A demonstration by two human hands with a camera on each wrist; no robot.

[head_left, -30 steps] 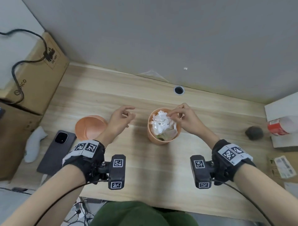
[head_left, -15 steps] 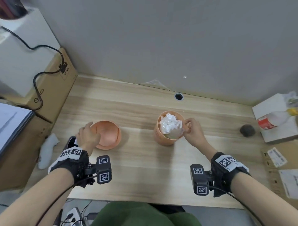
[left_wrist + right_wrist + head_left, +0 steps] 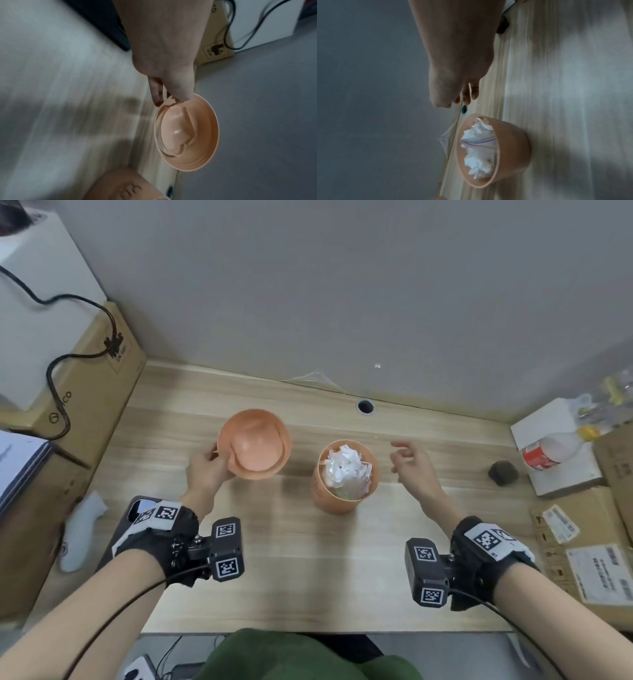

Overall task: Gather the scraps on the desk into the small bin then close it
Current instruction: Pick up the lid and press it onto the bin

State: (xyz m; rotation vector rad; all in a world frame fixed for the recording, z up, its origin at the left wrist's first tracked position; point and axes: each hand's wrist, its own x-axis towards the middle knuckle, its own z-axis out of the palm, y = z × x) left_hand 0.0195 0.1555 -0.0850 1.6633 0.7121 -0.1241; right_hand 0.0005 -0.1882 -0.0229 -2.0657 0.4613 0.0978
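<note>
We judge the gathering done and the closing in hand: next we must turn the lid over, carry it across and seat it squarely on the rim, pressing the heaped paper down. Toward the middle of the table, the small bin (image 3: 345,478) stands upright, scraps (image 3: 346,470) piled above its rim. Our right hand (image 3: 412,465) hovers just beside it, fingers loosely spread, holding nothing. Farther toward the back-left corner, our left hand (image 3: 205,470) pinches the edge of the lid (image 3: 255,444), lifted with its underside showing.
</note>
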